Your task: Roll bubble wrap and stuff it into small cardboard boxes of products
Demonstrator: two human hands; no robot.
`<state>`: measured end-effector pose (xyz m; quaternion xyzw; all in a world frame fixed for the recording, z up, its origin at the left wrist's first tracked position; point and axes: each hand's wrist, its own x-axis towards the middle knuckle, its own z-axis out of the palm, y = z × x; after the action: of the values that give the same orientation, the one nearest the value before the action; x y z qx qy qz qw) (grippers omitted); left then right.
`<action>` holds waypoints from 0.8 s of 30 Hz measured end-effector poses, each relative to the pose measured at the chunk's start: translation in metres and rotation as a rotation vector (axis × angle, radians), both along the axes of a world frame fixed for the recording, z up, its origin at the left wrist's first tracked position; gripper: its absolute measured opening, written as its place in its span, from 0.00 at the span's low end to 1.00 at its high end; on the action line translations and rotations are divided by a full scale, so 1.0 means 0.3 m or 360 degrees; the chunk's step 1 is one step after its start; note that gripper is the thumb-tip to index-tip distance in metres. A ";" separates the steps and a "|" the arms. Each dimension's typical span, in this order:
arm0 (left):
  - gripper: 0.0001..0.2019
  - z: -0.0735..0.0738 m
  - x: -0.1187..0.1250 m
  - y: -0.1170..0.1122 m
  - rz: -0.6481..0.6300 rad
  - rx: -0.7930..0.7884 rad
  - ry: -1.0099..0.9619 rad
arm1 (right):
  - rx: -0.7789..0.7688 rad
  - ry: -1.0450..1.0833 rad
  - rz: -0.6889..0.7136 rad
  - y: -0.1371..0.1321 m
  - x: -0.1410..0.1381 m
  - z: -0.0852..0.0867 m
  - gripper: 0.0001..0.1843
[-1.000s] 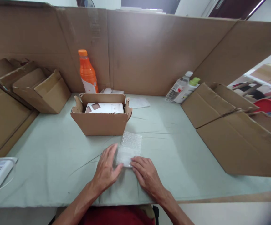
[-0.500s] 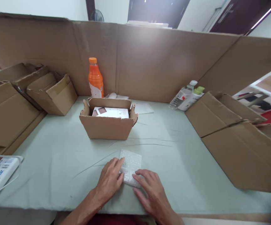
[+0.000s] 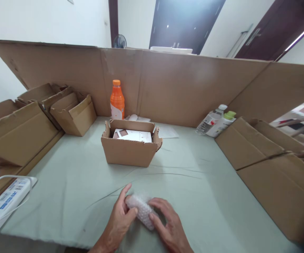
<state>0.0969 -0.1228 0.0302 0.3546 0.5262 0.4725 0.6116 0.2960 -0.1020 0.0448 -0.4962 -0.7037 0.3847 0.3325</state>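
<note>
At the near edge of the pale green table cloth (image 3: 199, 196), both my hands grip a rolled-up piece of bubble wrap (image 3: 140, 210). My left hand (image 3: 120, 216) pinches its left end, index finger raised. My right hand (image 3: 167, 225) curls round its right side. Whatever is rolled inside the wrap is hidden. Farther back in the middle stands a small open cardboard box (image 3: 131, 149) with a white carton (image 3: 133, 135) inside.
An orange drink bottle (image 3: 117, 100) stands behind the box against a tall cardboard screen (image 3: 183, 88). Two plastic bottles (image 3: 216, 121) lean at the right. Cardboard boxes are stacked at the left (image 3: 70, 112) and right (image 3: 268, 165). A white power strip (image 3: 7, 200) lies at the near left.
The flat bubble wrap sheet has been rolled toward me into a bundle, and both hands now hold it. The camera has tilted upward.
</note>
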 end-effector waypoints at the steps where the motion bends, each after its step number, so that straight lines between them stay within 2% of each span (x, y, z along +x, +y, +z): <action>1: 0.41 0.008 0.004 0.004 0.0013 0.0017 -0.0011 | 0.0041 0.0014 -0.0068 0.001 0.011 -0.004 0.21; 2: 0.42 0.013 0.008 0.007 0.0024 0.0045 -0.0033 | 0.0024 0.0058 -0.0100 0.003 0.020 -0.009 0.27; 4: 0.43 0.014 0.017 0.010 0.0011 0.0093 -0.0095 | -0.0174 0.0229 -0.0038 0.006 0.024 -0.015 0.39; 5: 0.42 0.011 0.020 0.010 0.0014 0.0113 -0.0118 | -0.0299 0.0313 0.0020 0.009 0.018 -0.013 0.41; 7: 0.40 0.005 0.018 0.012 0.0035 0.0147 -0.0134 | -0.0462 0.0385 0.0086 0.017 -0.004 0.005 0.34; 9: 0.38 0.008 -0.008 0.019 0.0037 0.0205 -0.0105 | -0.0451 0.0314 0.0070 0.036 -0.023 0.050 0.26; 12: 0.32 0.047 -0.100 0.049 0.0137 0.0439 0.0094 | -0.0205 0.0117 0.0073 0.090 -0.020 0.177 0.21; 13: 0.30 0.068 -0.141 0.069 0.0246 0.0533 0.0215 | -0.0088 0.0073 0.0066 0.116 -0.013 0.234 0.20; 16: 0.26 0.134 -0.260 0.165 0.0756 0.0731 0.0621 | 0.0324 0.0010 -0.0044 0.214 -0.013 0.430 0.18; 18: 0.27 0.149 -0.311 0.253 0.1005 0.0828 0.0794 | 0.0596 -0.0064 -0.0111 0.299 -0.055 0.557 0.17; 19: 0.28 0.141 -0.324 0.298 0.1050 0.0866 0.0844 | 0.0705 -0.0117 -0.0115 0.347 -0.090 0.611 0.16; 21: 0.31 0.094 -0.326 0.377 0.1009 0.0928 0.0926 | 0.0789 -0.0219 -0.0044 0.453 -0.183 0.691 0.15; 24: 0.34 -0.014 -0.299 0.441 0.0895 0.0978 0.1035 | 0.0612 -0.0448 0.0131 0.615 -0.337 0.736 0.12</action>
<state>0.0071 0.0093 0.0261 0.4909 0.6009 0.6164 0.1342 0.1949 0.0824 0.2656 -0.4434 -0.8230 0.1840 0.3036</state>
